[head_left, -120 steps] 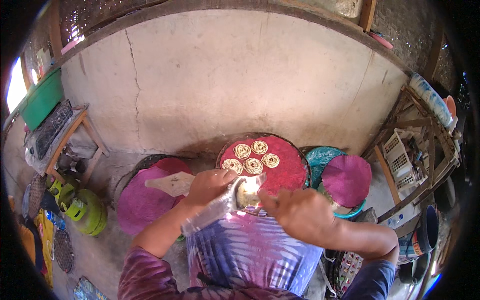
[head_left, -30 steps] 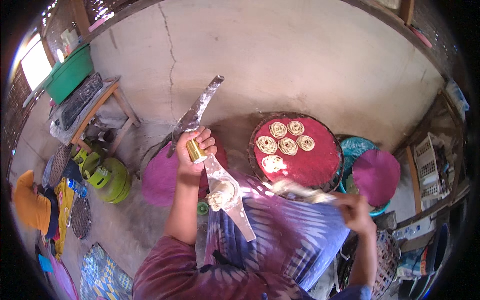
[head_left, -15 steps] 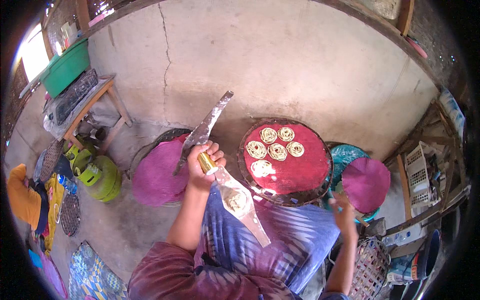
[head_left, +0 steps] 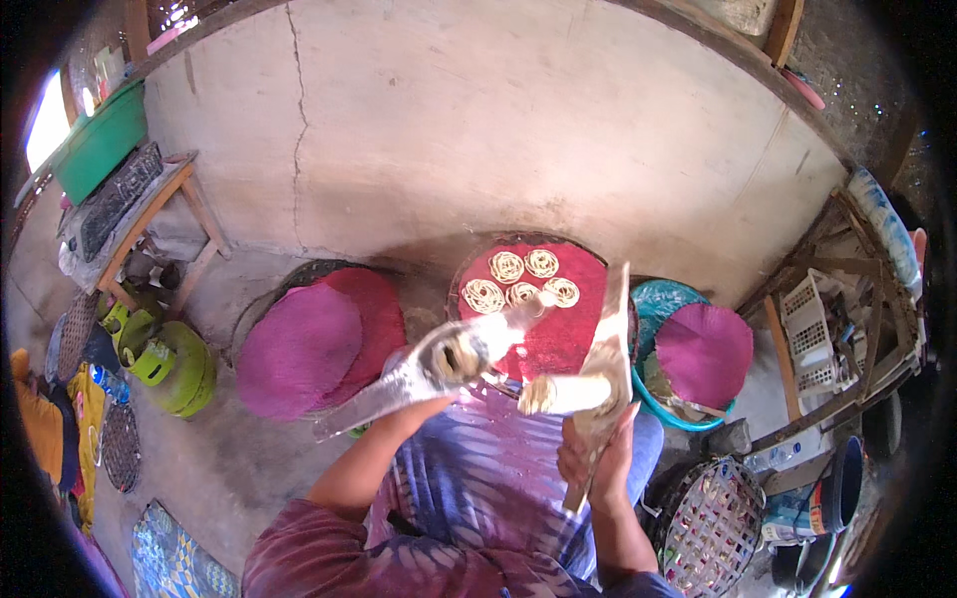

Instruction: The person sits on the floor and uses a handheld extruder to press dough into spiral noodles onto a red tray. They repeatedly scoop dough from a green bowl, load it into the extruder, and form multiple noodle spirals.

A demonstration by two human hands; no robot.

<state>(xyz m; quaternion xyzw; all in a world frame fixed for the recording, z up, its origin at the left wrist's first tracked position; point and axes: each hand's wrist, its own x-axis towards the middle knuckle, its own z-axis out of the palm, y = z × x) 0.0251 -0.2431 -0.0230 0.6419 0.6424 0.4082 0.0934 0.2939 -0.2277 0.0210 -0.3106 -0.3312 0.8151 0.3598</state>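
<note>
Metal press body (head_left: pixel 439 364) tilted over the lap, dough showing inside; its plunger piece (head_left: pixel 588 389) held apart, upright.

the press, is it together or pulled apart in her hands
Pulled apart: the left hand holds the metal barrel piece, the right hand the plunger piece.

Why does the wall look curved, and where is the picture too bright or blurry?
Head view: the fisheye lens bows the wall and darkens the corners; daylight blows out the opening at far left; the metal press pieces in the left hand and right hand catch glare and look slightly smeared; the red tray stays fairly sharp.
</note>
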